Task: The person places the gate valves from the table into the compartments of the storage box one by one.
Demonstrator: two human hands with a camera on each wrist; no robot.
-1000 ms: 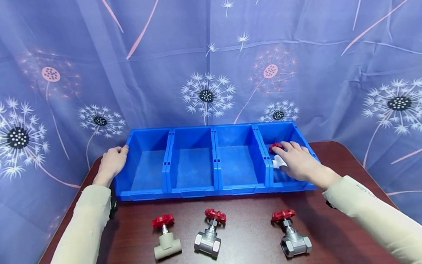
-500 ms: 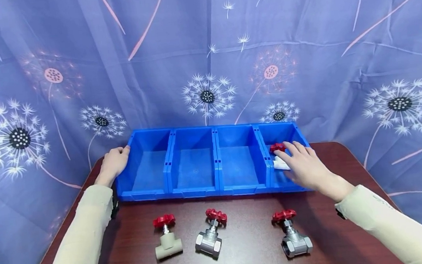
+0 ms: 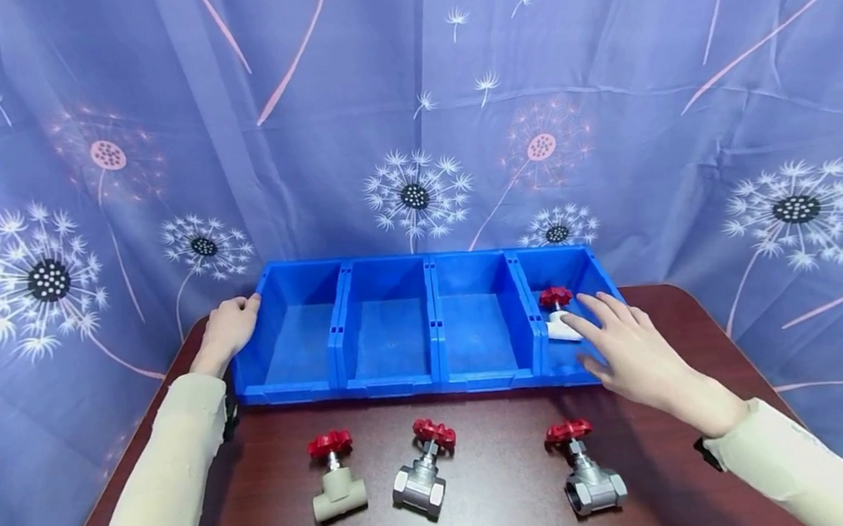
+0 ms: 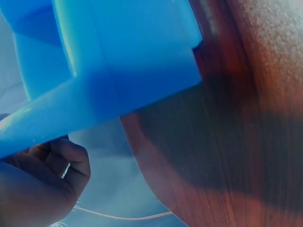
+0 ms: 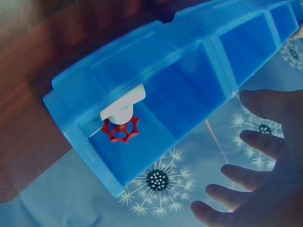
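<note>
My left hand [image 3: 227, 328] grips the left wall of a blue four-compartment storage bin [image 3: 387, 390]. The left wrist view shows curled fingers [image 4: 71, 163] at the bin's rim. In the rightmost compartment lies a white valve [image 3: 563, 330] with a red handwheel [image 3: 556, 297]. My right hand [image 3: 636, 357] hovers over the front right of that compartment, holding nothing. Its spread fingers [image 5: 244, 177] are apart from the valve in the right wrist view.
On the brown table [image 3: 502, 490] in front of the bin lie a beige valve [image 3: 339, 496], a metal valve [image 3: 419, 487] and another metal valve [image 3: 594, 488], all with red handwheels. A blue dandelion-print curtain [image 3: 322, 155] hangs behind.
My right hand has let go of the white valve and drawn back to the right and toward me, fingers spreading. The valve lies in the rightmost compartment. My left hand has stayed put.
</note>
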